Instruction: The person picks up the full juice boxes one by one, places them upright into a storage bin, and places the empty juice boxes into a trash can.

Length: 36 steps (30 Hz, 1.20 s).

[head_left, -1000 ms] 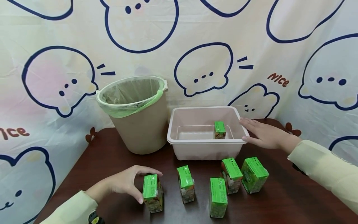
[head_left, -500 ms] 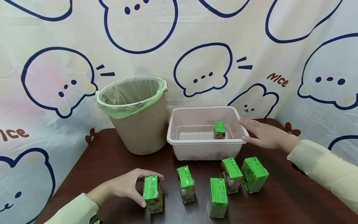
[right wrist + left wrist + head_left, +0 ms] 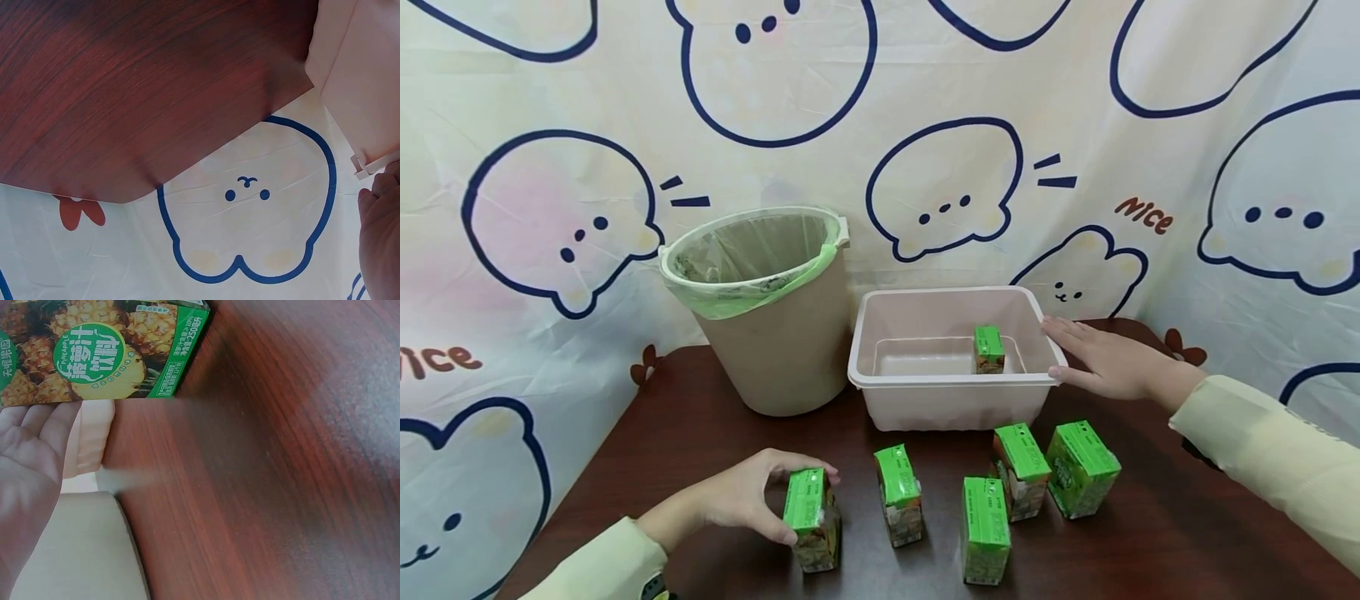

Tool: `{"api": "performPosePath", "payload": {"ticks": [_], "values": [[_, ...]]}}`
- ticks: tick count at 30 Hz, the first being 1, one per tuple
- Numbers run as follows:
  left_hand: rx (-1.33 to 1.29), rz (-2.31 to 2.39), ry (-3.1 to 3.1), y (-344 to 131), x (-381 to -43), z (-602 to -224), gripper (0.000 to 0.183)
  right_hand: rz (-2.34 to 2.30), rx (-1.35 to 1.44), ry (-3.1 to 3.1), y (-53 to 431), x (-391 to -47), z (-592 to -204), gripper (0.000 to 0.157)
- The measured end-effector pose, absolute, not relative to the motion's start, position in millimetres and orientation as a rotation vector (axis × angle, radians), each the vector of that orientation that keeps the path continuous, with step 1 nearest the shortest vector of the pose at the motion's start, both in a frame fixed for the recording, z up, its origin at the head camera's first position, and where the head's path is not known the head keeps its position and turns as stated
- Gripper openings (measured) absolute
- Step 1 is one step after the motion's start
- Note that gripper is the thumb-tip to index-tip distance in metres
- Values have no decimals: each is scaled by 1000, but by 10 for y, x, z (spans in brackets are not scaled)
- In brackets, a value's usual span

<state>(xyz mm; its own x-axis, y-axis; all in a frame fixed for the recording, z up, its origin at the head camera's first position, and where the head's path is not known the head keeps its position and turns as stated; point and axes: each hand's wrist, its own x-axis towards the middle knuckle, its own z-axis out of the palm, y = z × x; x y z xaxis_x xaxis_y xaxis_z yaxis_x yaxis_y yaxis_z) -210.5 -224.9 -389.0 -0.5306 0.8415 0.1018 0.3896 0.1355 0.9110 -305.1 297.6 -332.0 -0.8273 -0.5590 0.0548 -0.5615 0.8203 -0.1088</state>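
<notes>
My left hand [image 3: 747,493] grips a green-topped juice box [image 3: 814,537] standing on the table, thumb on its near left edge and fingertips at its far side. Pineapples are printed on that juice box [image 3: 94,350] in the left wrist view. At the right, my right hand [image 3: 1108,362] rests with extended fingers on the rim of a pale pink plastic bin [image 3: 951,404]. Inside the bin stands one small juice box [image 3: 989,348]. Only part of the right hand [image 3: 382,231] shows at the edge of the right wrist view.
More green juice boxes stand upright on the dark wood table [image 3: 722,567]: one near the middle [image 3: 900,500], and a front one [image 3: 985,533] close to two others [image 3: 1022,475] [image 3: 1082,471]. A bag-lined trash can [image 3: 775,350] is left of the bin. A printed curtain [image 3: 760,179] hangs behind.
My left fingers and thumb have moved slightly right and closed in on the juice box. The right hand and the bin have stayed in place.
</notes>
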Motion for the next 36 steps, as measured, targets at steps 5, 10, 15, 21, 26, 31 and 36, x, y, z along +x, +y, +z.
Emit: {"api": "performPosePath", "payload": {"ticks": [5,10,15,21,26,31,36], "values": [[1169,1372,2029,-2239,-2116,-3819,65,186,915,-2975,2974,-3047,-3318,81],[1202,1412,2039,-2243,-2158,-3731,65,189,915,-2977,2977,-3042,-3309,81],[1222,1400,2104,-2232,-2213,-3611,63,190,917,-2975,2984,-3045,-3313,80],[1244,1442,2124,-2197,-2276,-3452,61,196,916,-2975,2990,-3056,-3330,81],[1257,1521,2112,-2147,-2328,-3294,60,194,911,-2979,2994,-3065,-3339,81],[1279,1591,2110,-2104,-2399,-3129,60,203,908,-2977,2996,-3063,-3339,81],[1305,1665,2126,-2039,-2458,-2951,60,215,911,-2978,2992,-3054,-3340,81]]}}
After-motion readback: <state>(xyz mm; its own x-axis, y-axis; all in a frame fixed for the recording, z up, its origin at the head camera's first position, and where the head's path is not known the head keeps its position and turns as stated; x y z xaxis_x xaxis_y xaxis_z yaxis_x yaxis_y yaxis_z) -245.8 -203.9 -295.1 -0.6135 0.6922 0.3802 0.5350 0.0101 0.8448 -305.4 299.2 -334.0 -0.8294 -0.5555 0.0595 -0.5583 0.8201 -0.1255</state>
